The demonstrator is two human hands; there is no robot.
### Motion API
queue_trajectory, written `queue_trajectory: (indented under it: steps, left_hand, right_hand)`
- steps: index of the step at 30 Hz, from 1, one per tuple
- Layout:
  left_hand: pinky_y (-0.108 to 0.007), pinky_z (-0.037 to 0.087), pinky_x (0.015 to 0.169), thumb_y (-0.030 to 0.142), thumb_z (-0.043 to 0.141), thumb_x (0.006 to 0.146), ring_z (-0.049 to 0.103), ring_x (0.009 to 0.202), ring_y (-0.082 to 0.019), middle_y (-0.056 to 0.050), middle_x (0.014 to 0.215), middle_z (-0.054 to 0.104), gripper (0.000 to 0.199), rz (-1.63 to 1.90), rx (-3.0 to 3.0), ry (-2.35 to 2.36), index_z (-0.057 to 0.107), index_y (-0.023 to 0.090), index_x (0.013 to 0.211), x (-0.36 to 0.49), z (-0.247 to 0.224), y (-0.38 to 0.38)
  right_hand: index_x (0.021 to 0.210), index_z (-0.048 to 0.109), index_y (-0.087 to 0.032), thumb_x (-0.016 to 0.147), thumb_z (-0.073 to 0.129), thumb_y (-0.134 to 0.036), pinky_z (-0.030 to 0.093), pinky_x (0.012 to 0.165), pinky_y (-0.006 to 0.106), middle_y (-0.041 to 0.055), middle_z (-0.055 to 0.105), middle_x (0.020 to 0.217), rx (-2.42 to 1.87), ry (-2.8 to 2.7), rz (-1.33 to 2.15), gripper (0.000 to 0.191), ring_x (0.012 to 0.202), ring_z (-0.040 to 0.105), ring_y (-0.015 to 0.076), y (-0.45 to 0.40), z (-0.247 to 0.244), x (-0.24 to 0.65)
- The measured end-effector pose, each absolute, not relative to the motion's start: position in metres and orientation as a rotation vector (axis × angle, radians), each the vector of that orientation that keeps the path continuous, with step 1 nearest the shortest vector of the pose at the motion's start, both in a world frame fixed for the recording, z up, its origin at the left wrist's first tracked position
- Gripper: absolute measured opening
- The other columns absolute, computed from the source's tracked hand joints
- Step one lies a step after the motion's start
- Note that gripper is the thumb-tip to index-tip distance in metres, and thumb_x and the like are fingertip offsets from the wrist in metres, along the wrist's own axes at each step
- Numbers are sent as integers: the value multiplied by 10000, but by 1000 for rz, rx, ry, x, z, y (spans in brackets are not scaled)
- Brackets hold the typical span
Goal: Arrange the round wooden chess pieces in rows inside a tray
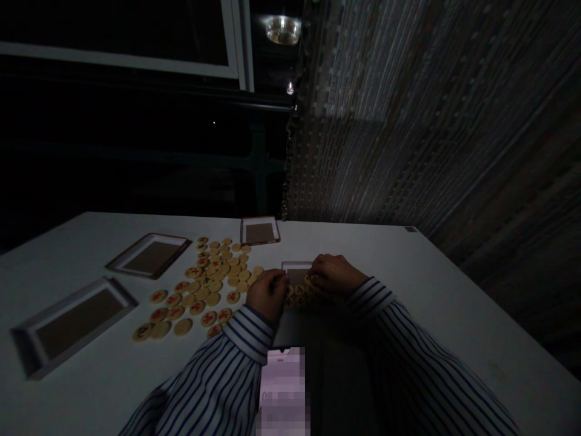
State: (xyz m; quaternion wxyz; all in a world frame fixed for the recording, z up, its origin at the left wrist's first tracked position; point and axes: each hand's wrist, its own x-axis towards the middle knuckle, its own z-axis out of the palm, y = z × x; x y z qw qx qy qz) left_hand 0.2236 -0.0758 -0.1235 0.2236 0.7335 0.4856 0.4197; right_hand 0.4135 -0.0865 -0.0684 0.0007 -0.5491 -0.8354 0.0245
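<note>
Loose xiangqi pieces (212,299) crowd the white table (454,339) left of our left hand (266,297); three shallow boxes (82,324) lie around them. Open tabletop stretches from our right hand (336,274) to the right edge. Between our hands sits a small tray (296,264) with pieces, far rim crosswise, long axis hidden. Our fingers curl narrow; we cannot tell whether they grip anything.
</note>
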Motion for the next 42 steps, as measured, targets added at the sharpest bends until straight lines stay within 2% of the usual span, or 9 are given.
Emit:
queue_trajectory:
  steps: [11, 21, 30, 42]
  left_hand:
    - [-297, 477, 704, 292, 462, 748, 592, 779, -167, -64, 855, 639, 224, 1133, 2013, 1353, 612, 160, 851, 224, -127, -74]
    - [-303, 481, 698, 281, 454, 749, 590, 753, -159, -59, 842, 635, 215, 1169, 2008, 1333, 609, 164, 840, 223, -125, -76]
    - [-301, 476, 712, 287, 453, 754, 592, 779, -164, -57, 854, 637, 214, 1155, 2040, 1339, 608, 169, 844, 223, -123, -77]
    - [-301, 462, 745, 245, 443, 762, 566, 809, -154, -47, 852, 617, 175, 1259, 2115, 1273, 587, 184, 842, 221, -116, -80]
  right_hand:
    - [972, 605, -239, 785, 437, -300, 348, 732, 290, 63, 577, 978, -1706, -2646, 57, 258, 914, 507, 184, -86, -69, 414]
    - [965, 599, -233, 795, 437, -299, 336, 776, 289, 53, 572, 984, -1726, -2564, 46, 245, 934, 495, 173, -87, -60, 419]
    - [994, 577, -203, 803, 408, -225, 334, 823, 302, 58, 569, 1015, -1726, -2432, 0, 256, 950, 492, 167, -90, -45, 430]
    - [958, 593, -176, 807, 397, -225, 353, 797, 286, 54, 605, 950, -1654, -2407, -78, 252, 891, 524, 155, -95, -36, 429]
